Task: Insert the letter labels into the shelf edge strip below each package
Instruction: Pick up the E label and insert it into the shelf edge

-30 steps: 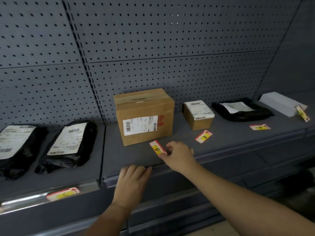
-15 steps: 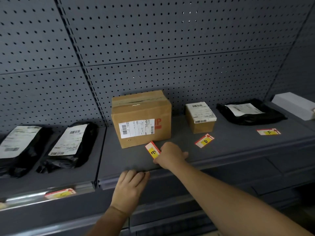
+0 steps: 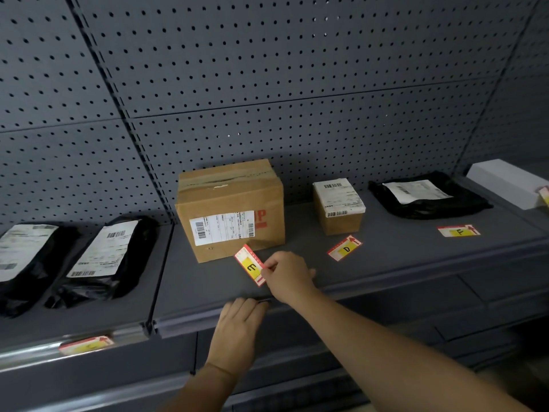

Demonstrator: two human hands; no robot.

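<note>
My right hand (image 3: 286, 276) pinches the red, white and yellow E label (image 3: 250, 265) by its right edge, lifted and tilted in front of the large cardboard box (image 3: 230, 208). My left hand (image 3: 239, 328) rests with its fingers on the dark shelf edge strip (image 3: 190, 321) just below. The D label (image 3: 344, 248) lies flat before the small cardboard box (image 3: 338, 205). The F label (image 3: 458, 231) lies in front of a black mailer bag (image 3: 427, 196). Another label (image 3: 86, 344) sits in the silvery edge strip of the left shelf.
Two black mailer bags (image 3: 107, 257) lie on the left shelf section. A white box (image 3: 505, 181) stands at the far right with a label (image 3: 544, 194) beside it. Grey pegboard (image 3: 267, 69) backs the shelf. Lower shelf fronts run below.
My right hand has lifted the E label off the shelf and tilted it up. My left hand has stayed on the edge strip. The camera has shifted slightly.
</note>
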